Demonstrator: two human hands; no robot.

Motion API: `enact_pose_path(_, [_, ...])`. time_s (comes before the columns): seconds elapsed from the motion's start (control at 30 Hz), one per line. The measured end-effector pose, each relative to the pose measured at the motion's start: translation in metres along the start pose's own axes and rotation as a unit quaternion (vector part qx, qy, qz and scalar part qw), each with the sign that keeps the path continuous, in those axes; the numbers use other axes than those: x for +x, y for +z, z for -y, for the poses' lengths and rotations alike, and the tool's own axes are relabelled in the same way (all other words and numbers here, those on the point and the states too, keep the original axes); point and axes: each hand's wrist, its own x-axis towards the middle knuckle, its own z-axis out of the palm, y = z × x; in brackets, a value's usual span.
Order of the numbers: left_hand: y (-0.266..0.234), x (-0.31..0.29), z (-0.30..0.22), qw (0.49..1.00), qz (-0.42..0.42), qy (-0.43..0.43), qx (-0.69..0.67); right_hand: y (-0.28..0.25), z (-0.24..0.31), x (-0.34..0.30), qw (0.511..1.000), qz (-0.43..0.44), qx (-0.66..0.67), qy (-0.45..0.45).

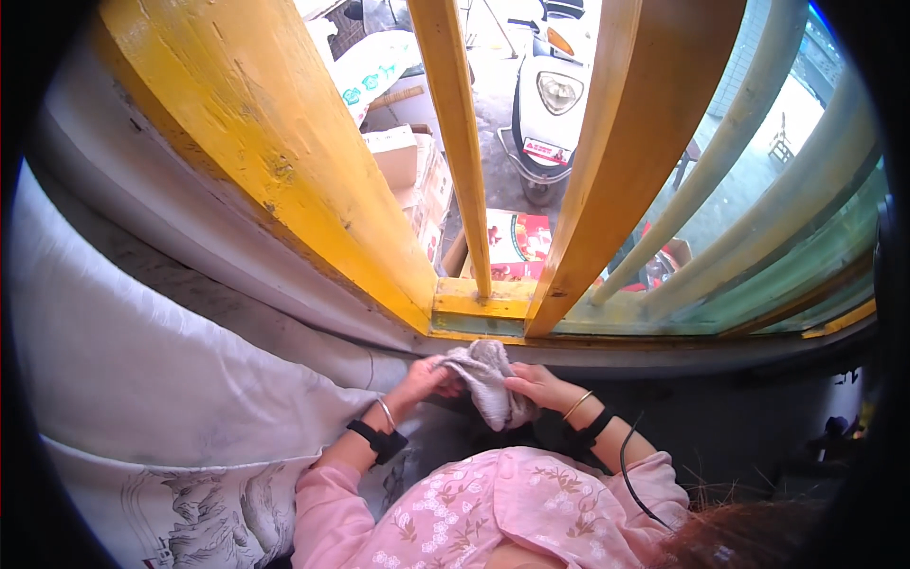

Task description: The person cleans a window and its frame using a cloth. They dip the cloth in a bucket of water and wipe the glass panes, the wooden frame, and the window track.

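A bunched greyish-white cloth [490, 384] is held up between my two hands, just in front of the window sill. My left hand [427, 379] grips its left side, with the fingers curled in and partly hidden. On the other side, my right hand [542, 386] pinches the cloth's edge between thumb and fingers. Above the cloth runs the yellow wooden window frame [483, 299], with a narrow upright bar [453, 123] inside the opening. The cloth's top edge comes close to the lower frame; whether they touch I cannot tell.
A pale curtain or cover [161, 332] hangs along the left. A thick yellow post [635, 142] and a glass pane [758, 256] stand at the right. Outside are a white scooter [550, 104], cardboard boxes [417, 175] and a red printed carton [519, 242].
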Motion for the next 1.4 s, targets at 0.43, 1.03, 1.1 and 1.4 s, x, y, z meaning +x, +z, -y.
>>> enact_pose_path(0.43, [0.042, 0.021, -0.039, 0.936, -0.150, 0.319, -0.030, 0.008, 0.037, 0.026, 0.994, -0.014, -0.020, -0.106])
enact_pose_path(1.03, [0.033, 0.063, -0.040, 0.772, -0.277, 0.201, 0.536, 0.009, 0.041, 0.034, 0.981, -0.005, 0.190, 0.038])
enact_pose_path(1.1, [0.028, 0.075, -0.050, 0.820, -0.266, 0.196, 0.467, 0.015, 0.024, 0.036, 0.982, -0.029, 0.181, -0.038])
enact_pose_path(1.4, [0.009, 0.130, -0.080, 0.691, -0.258, 0.183, 0.649, 0.021, 0.008, 0.080, 0.959, -0.038, 0.281, -0.009])
